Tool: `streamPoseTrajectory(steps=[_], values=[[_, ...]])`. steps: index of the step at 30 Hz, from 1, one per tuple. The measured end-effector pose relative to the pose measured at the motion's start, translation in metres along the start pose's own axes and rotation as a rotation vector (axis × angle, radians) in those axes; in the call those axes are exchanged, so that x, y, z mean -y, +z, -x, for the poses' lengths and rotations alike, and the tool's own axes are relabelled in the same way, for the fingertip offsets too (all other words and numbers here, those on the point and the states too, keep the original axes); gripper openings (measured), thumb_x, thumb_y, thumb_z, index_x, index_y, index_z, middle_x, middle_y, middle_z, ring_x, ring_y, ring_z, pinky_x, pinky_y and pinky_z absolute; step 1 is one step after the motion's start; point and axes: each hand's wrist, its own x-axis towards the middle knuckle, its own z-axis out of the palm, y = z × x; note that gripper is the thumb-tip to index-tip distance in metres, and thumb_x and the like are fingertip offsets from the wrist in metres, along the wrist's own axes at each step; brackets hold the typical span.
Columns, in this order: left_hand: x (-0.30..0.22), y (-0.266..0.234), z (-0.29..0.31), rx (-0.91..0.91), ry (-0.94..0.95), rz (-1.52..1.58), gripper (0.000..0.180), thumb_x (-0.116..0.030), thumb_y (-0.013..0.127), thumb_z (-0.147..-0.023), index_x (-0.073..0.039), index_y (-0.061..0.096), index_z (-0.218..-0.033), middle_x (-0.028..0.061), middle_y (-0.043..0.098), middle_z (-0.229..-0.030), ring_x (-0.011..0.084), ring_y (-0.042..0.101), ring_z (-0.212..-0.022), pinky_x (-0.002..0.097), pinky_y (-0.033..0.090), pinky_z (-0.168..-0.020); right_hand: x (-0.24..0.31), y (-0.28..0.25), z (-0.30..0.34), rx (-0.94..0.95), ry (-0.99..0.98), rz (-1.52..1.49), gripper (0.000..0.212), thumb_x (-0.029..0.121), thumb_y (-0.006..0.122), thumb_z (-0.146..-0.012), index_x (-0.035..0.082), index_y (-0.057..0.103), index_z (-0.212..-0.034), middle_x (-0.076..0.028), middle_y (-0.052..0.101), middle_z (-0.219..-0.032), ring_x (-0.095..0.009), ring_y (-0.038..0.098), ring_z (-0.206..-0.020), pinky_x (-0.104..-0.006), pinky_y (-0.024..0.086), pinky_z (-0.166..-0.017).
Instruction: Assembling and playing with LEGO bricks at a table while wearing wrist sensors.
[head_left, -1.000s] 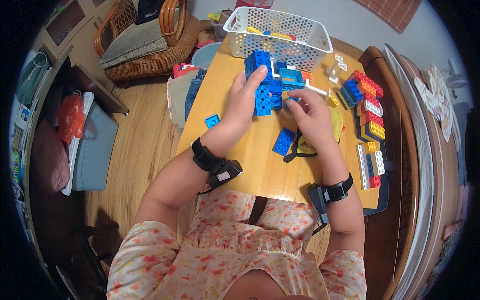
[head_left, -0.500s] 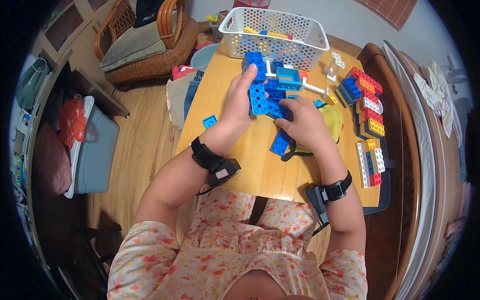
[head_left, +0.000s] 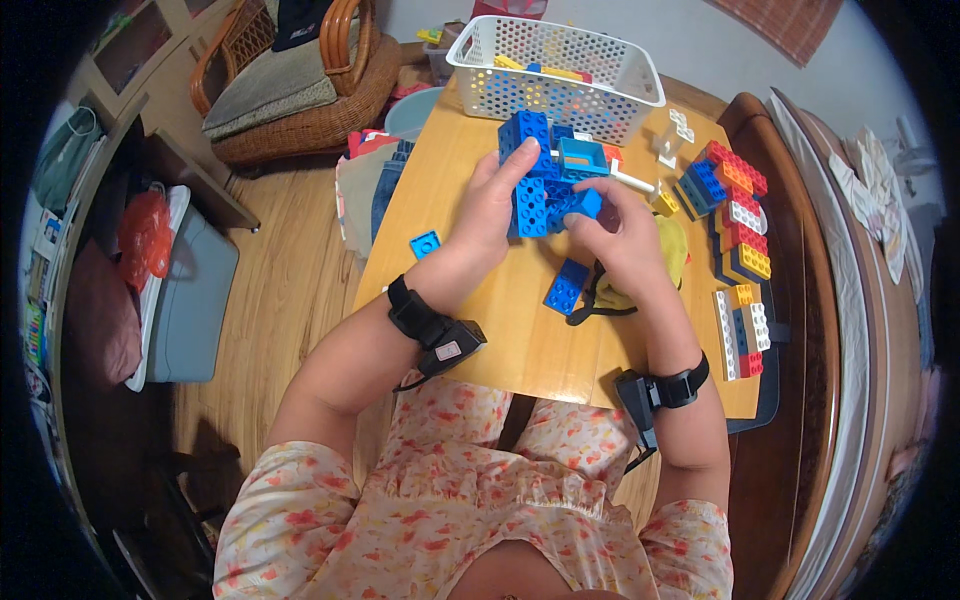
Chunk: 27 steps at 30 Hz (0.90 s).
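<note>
My left hand (head_left: 483, 212) is closed around the left side of a blue toy-brick structure (head_left: 532, 203), its thumb lying across the top. A light-blue open-framed brick (head_left: 584, 156) sits at the structure's far right part. Between the thumb and fingers of my right hand (head_left: 628, 238) is a blue brick (head_left: 585, 204), tilted against the structure's near right side; whether it is joined there I cannot tell. On the table just nearer lies a loose blue brick (head_left: 567, 285). A small light-blue brick (head_left: 425, 244) lies left of my left wrist.
A white perforated basket (head_left: 656, 98) holding bricks stands at the table's far edge. Stacked multicoloured bricks (head_left: 742, 215) line the right side of the wooden table (head_left: 490, 345). A yellow-green cloth item (head_left: 673, 245) with a black strap lies beneath my right hand. A white piece (head_left: 673, 140) stands behind.
The blue brick at my right fingers has come up and turned, showing more of its side. The structure appears slightly shifted right, along with the whole view.
</note>
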Motion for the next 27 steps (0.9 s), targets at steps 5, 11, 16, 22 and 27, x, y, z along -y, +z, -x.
streamPoseTrajectory(steps=[5,11,16,22,27], values=[[0.007,-0.002,0.000,0.097,-0.046,0.049,0.044,-0.037,0.067,-0.092,-0.002,0.055,-0.117,0.0079,0.067,-0.102,0.0140,0.067,-0.087,0.0284,0.055,-0.075,0.002,0.002,0.001,0.005,0.018,-0.121,0.036,0.017,0.081,-0.078,0.001,0.065,-0.105,0.002,0.060,-0.082,-0.003,0.053,-0.069,-0.0201,0.046,-0.060],[0.014,-0.001,-0.002,0.040,0.098,-0.078,0.047,-0.036,0.065,-0.094,0.000,0.051,-0.120,0.0085,0.064,-0.107,0.0139,0.065,-0.092,0.0295,0.053,-0.081,0.014,0.007,0.004,0.062,0.138,-0.101,0.040,0.024,0.084,-0.077,0.001,0.066,-0.104,0.003,0.061,-0.080,-0.004,0.055,-0.069,-0.0203,0.048,-0.062],[0.015,0.001,-0.002,0.052,0.116,0.008,0.045,-0.032,0.058,-0.099,0.001,0.047,-0.127,0.0095,0.062,-0.112,0.0150,0.063,-0.096,0.0302,0.053,-0.083,-0.001,0.005,0.000,0.039,0.180,0.002,0.040,0.028,0.084,-0.078,0.000,0.066,-0.102,0.002,0.061,-0.079,-0.004,0.056,-0.070,-0.0204,0.049,-0.062],[0.016,0.001,-0.002,0.050,0.159,-0.043,0.046,-0.028,0.055,-0.100,0.003,0.043,-0.132,0.0119,0.059,-0.120,0.0168,0.060,-0.105,0.0324,0.050,-0.091,0.005,0.007,0.001,0.026,0.200,-0.085,0.040,0.028,0.084,-0.078,0.000,0.065,-0.100,0.003,0.061,-0.077,-0.004,0.054,-0.067,-0.0197,0.047,-0.059],[0.017,0.001,-0.001,0.059,0.168,-0.054,0.048,-0.027,0.056,-0.100,0.004,0.041,-0.133,0.0126,0.058,-0.123,0.0173,0.059,-0.108,0.0328,0.049,-0.093,0.003,0.007,0.001,0.009,0.173,-0.066,0.039,0.027,0.084,-0.078,0.000,0.065,-0.099,0.003,0.060,-0.076,-0.003,0.053,-0.065,-0.0195,0.046,-0.058]])
